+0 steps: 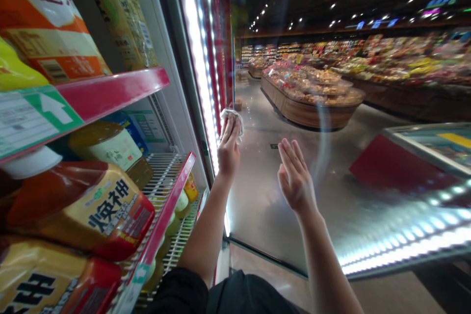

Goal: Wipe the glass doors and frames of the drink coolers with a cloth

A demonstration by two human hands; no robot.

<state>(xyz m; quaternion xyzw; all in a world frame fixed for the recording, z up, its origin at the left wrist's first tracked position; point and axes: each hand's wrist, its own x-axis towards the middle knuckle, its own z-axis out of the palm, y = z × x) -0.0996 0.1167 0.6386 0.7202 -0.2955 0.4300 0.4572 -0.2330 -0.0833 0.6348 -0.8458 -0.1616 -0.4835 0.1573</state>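
Observation:
Near the hinge side of an open glass cooler door (265, 256), my left hand (228, 149) presses a crumpled white cloth (240, 130) to the pane. The cloth shows around the fingertips; the rest is hidden under the fingers. My right hand (297, 181) is raised lower down and to the right, fingers stretched out and close together, holding nothing. It appears to be at the glass, though I cannot tell whether it touches. A bright LED strip (200, 44) runs beside the left hand.
Cooler shelves with a red price rail (114, 91) stand at left, holding large drink bottles (110, 206) and a wire shelf (162, 171). Through the glass show a rounded wooden display bin (309, 105) and a red-sided freezer (390, 167). Another LED strip (405, 250) lines the lower right.

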